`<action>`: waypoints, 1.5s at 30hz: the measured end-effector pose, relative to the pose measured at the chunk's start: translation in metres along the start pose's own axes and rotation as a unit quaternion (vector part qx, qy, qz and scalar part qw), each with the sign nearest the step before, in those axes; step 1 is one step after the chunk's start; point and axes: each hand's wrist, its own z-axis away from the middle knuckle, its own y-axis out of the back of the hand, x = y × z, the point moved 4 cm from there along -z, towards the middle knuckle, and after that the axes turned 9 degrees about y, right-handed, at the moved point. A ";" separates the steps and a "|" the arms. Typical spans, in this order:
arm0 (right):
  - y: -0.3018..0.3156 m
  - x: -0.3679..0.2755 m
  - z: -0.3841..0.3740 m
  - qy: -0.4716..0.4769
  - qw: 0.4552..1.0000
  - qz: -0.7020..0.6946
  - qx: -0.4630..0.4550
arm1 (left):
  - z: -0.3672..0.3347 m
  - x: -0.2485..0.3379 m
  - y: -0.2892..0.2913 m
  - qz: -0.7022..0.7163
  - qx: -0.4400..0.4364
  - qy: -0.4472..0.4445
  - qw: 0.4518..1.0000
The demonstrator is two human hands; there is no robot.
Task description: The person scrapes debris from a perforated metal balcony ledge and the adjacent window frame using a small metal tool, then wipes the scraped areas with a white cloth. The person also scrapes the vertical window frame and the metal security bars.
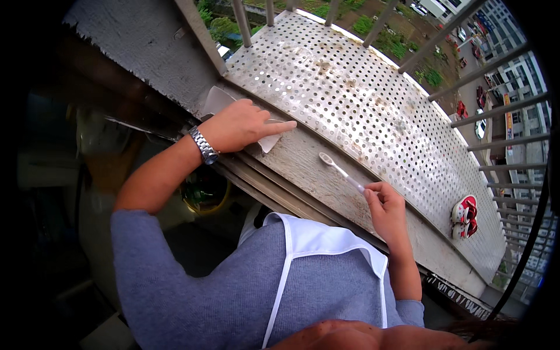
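My right hand (386,211) grips the handle of a white toothbrush (343,172) between thumb and fingers. The brush's head points up and left, over the dusty window sill (309,178). My left hand (248,125), with a metal watch (203,145) on its wrist, lies over a pale, thin, sheet-like piece (217,100) at the sill's left end. The index finger stretches out to the right, and the other fingers are bent around the piece. My hand covers its middle, so its exact kind cannot be told.
Beyond the sill is a perforated metal platform (356,111) with dirt stains, enclosed by metal bars (382,23). A pair of red and white shoes (464,217) stands on its right part. Window tracks (280,195) run along the sill's near side. A rough grey wall (140,41) is at upper left.
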 end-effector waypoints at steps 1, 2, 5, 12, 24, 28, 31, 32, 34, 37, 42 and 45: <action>-0.004 -0.007 0.000 0.002 1.000 0.012 -0.009 | 0.000 0.000 -0.001 0.000 -0.005 0.001 1.000; -0.011 -0.015 -0.001 0.003 1.000 0.023 -0.012 | -0.001 0.000 0.000 -0.008 -0.013 0.000 1.000; -0.057 -0.032 -0.027 0.075 0.997 0.012 -0.027 | -0.004 0.001 0.006 -0.050 -0.037 0.002 0.998; -0.065 -0.053 -0.036 0.128 0.991 -0.020 -0.041 | -0.004 -0.001 0.004 -0.005 -0.033 -0.002 0.999; 0.020 0.015 0.040 0.042 0.991 -0.080 0.093 | -0.017 0.005 0.034 0.022 -0.014 0.058 0.998; 0.019 0.024 0.046 0.078 0.984 -0.065 0.147 | -0.030 0.003 0.060 0.032 0.009 0.066 0.997; 0.022 0.030 0.054 0.102 0.980 -0.006 0.172 | -0.046 0.002 0.076 0.046 0.005 0.077 0.996; 0.024 0.033 0.057 0.101 0.979 0.000 0.176 | -0.055 0.001 0.083 0.053 0.002 0.081 0.995; 0.027 0.038 0.062 0.098 0.979 0.010 0.178 | -0.073 -0.001 0.093 0.067 -0.005 0.086 0.994; 0.033 0.040 0.064 0.098 0.977 0.012 0.187 | -0.099 -0.014 0.093 0.092 0.014 0.076 0.993; 0.037 0.034 0.064 0.134 0.972 0.036 0.188 | -0.150 -0.026 0.101 0.113 -0.040 0.153 0.981; 0.035 0.037 0.065 0.143 0.971 0.057 0.184 | -0.169 -0.047 0.098 0.101 -0.036 0.193 0.975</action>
